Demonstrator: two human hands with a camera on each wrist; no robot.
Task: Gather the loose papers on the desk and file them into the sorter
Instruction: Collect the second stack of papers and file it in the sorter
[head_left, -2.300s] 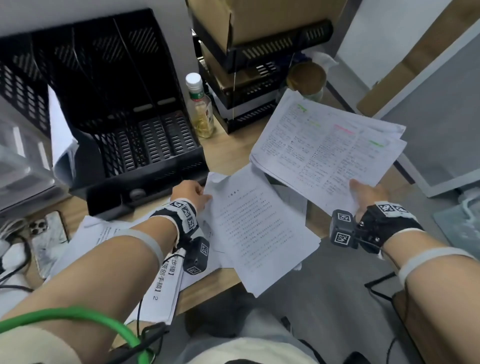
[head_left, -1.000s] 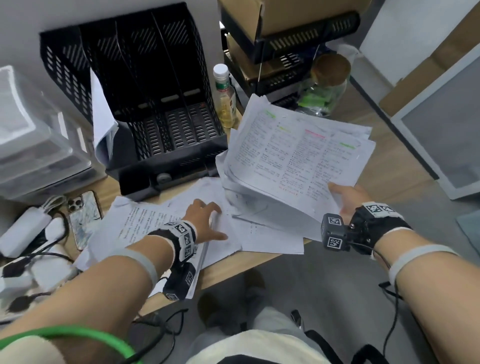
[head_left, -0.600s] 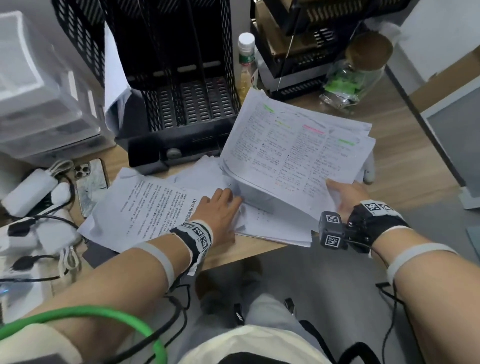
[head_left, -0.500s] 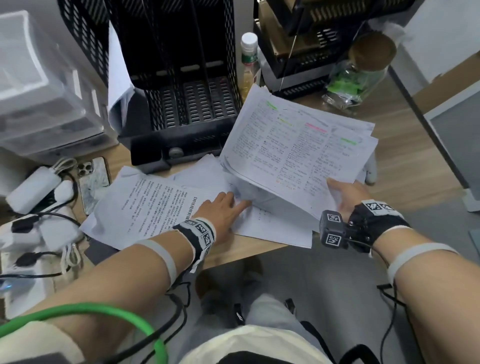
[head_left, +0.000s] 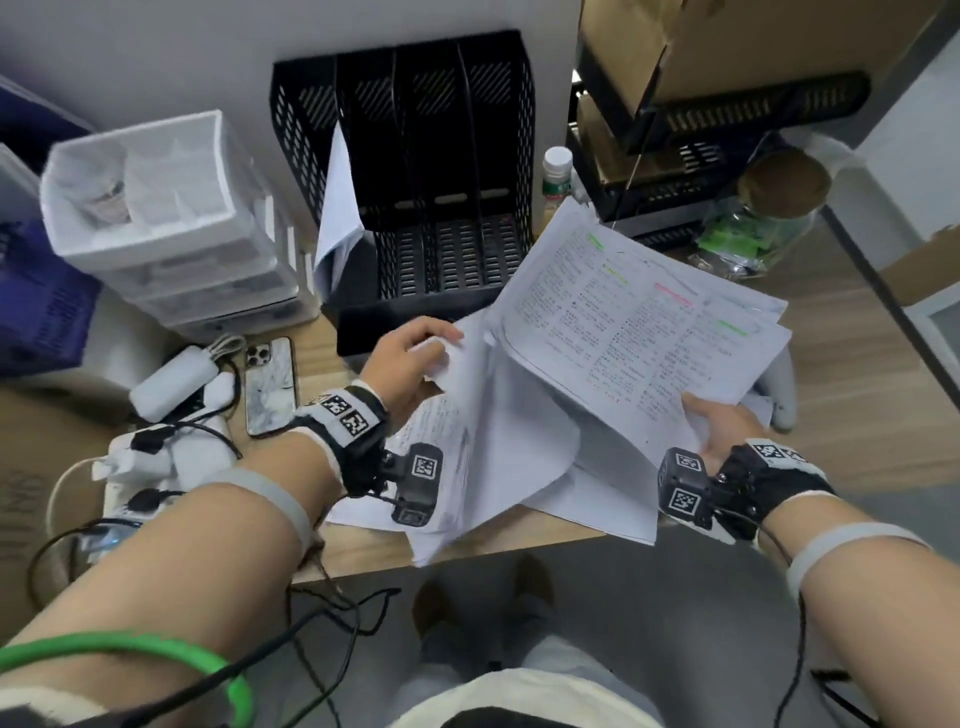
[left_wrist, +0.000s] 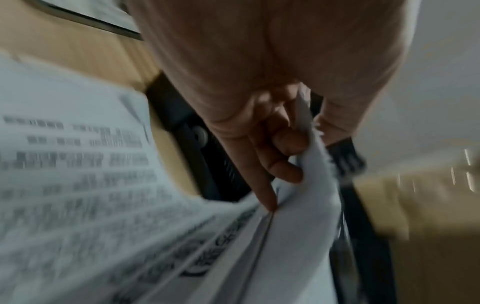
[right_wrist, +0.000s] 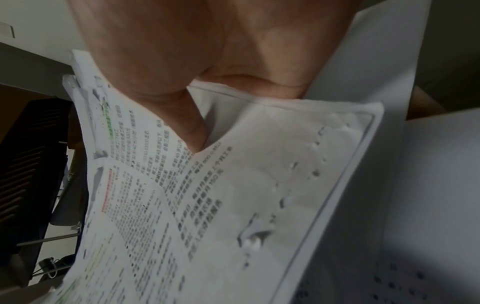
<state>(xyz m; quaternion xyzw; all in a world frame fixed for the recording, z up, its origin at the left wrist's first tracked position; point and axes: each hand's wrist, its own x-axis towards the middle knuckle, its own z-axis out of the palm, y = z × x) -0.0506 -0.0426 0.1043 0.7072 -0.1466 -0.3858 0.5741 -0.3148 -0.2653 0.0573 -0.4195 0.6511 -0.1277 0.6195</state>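
My right hand (head_left: 719, 421) grips a stack of printed sheets (head_left: 644, 332) with coloured highlights, held tilted above the desk's right part; its thumb (right_wrist: 192, 131) lies on the top page (right_wrist: 207, 205). My left hand (head_left: 415, 353) pinches the upper edge of several white sheets (head_left: 488, 431) and holds them lifted off the desk, fingers (left_wrist: 280, 162) curled round the paper edge (left_wrist: 317, 164). More printed sheets (left_wrist: 78, 185) lie flat under my left wrist. The black mesh sorter (head_left: 441, 208) stands at the back, one sheet (head_left: 337, 202) leaning in its left slot.
White plastic drawers (head_left: 171, 223) stand left of the sorter. A phone (head_left: 270, 384), chargers and cables (head_left: 171, 415) lie at the left. A small bottle (head_left: 556, 176), a cork-lidded glass jar (head_left: 763, 218) and a black shelf with cardboard boxes (head_left: 727, 78) are at the back right.
My left hand went from lying flat on the desk papers to pinching a bunch of them and lifting their edge toward the right hand's stack. The right hand kept its stack.
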